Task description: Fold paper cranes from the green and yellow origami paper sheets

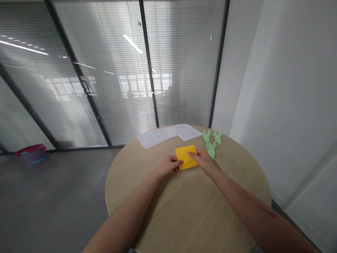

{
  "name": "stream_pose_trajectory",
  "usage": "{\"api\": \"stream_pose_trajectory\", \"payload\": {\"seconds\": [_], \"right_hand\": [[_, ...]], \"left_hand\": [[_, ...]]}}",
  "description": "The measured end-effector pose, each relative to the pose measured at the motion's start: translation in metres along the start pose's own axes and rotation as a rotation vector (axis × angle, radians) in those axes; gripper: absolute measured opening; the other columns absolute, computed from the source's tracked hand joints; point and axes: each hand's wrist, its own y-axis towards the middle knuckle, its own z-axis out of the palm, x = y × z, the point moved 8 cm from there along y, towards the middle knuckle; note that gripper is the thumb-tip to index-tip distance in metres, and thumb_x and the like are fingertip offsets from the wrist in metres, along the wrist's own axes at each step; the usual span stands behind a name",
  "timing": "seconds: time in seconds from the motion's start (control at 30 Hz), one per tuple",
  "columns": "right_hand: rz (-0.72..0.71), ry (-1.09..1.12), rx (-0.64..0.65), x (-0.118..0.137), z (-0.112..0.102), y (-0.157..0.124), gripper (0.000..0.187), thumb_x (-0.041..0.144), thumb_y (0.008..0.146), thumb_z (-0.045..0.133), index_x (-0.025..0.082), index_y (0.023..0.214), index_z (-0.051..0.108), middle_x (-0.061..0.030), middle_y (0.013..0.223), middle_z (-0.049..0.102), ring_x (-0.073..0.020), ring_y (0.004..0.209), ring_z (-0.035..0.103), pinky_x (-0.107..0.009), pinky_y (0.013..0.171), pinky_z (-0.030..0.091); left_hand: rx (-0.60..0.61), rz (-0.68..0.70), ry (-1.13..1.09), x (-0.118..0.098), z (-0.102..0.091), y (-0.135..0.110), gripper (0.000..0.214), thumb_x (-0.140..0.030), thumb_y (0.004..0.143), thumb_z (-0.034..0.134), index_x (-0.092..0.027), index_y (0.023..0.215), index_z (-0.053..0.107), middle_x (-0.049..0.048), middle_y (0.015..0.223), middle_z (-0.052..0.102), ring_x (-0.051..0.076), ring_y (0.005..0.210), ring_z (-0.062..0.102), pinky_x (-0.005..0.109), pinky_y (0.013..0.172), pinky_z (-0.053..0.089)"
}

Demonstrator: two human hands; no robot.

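Note:
Between my two hands is a yellow folded paper [186,154], roughly square, with crease lines across its lower part. My left hand [170,165] pinches its lower left edge, thumb on top. On the right side, my right hand [205,161] grips the same paper, its thumb lying over the front face. The fingers behind the paper are hidden. Just beyond my right hand sit three light green origami cranes: one nearer [211,150], one behind it on the left [206,136] and one on the right [217,137].
White sheets [156,136], one a printed sheet [186,132], lie at the far edge of the round wooden table [184,211]. Glass partitions with blinds [181,63] stand behind it, a white wall [295,98] to the right. A red and blue basket [33,153] rests on the floor at left.

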Motion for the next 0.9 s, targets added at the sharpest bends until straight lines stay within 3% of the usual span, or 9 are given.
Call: {"api": "stream_pose_trajectory", "payload": {"seconds": [0.3,0.53,0.63,0.73,0.83,0.9], "right_hand": [[-0.001,0.039,-0.066,-0.001,-0.009,0.002,0.038,0.046,0.077,0.064,0.016,0.1,0.067,-0.0099,0.099,0.073,-0.0249,0.087,0.069,-0.036,0.076,0.055],[-0.035,0.066,-0.204,-0.002,-0.023,0.004,0.033,0.044,0.074,0.067,0.016,0.091,0.068,-0.009,0.09,0.073,-0.0242,0.079,0.069,-0.034,0.071,0.055],[-0.019,0.091,-0.21,-0.004,-0.025,0.005,0.031,0.043,0.075,0.067,0.018,0.092,0.069,-0.0086,0.09,0.073,-0.0241,0.078,0.069,-0.035,0.07,0.055],[0.001,0.052,-0.184,-0.008,-0.022,0.006,0.03,0.043,0.075,0.067,0.018,0.091,0.069,-0.0088,0.09,0.073,-0.0251,0.08,0.069,-0.036,0.072,0.056],[-0.004,0.008,-0.088,-0.01,-0.012,0.005,0.03,0.044,0.076,0.065,0.019,0.093,0.07,-0.0089,0.093,0.073,-0.0254,0.082,0.07,-0.037,0.073,0.055],[-0.033,-0.062,-0.013,-0.008,-0.003,0.004,0.031,0.045,0.079,0.063,0.02,0.094,0.07,-0.009,0.094,0.074,-0.0253,0.081,0.07,-0.036,0.071,0.055]], "left_hand": [[0.09,-0.007,0.047,-0.001,0.009,-0.003,0.031,-0.043,0.074,0.059,-0.013,0.072,0.065,0.0012,0.06,0.059,0.01,0.05,0.052,0.023,0.052,0.041],[0.117,-0.039,0.081,-0.001,0.006,-0.006,0.03,-0.043,0.072,0.061,-0.013,0.071,0.065,0.0008,0.061,0.058,0.011,0.052,0.052,0.023,0.052,0.041],[0.049,-0.048,0.127,0.002,-0.003,-0.004,0.027,-0.04,0.073,0.059,-0.014,0.073,0.065,0.0015,0.064,0.059,0.012,0.055,0.054,0.023,0.052,0.042],[-0.119,-0.039,0.133,0.003,-0.02,0.0,0.027,-0.04,0.076,0.057,-0.014,0.079,0.064,0.0029,0.07,0.061,0.013,0.06,0.056,0.023,0.052,0.042],[-0.228,0.072,0.085,-0.005,-0.03,0.002,0.03,-0.042,0.079,0.058,-0.015,0.091,0.062,0.0055,0.084,0.064,0.015,0.07,0.059,0.023,0.054,0.045],[-0.208,0.146,0.034,-0.01,-0.028,0.003,0.034,-0.042,0.077,0.063,-0.014,0.097,0.062,0.0073,0.09,0.065,0.016,0.075,0.06,0.024,0.057,0.046]]}}
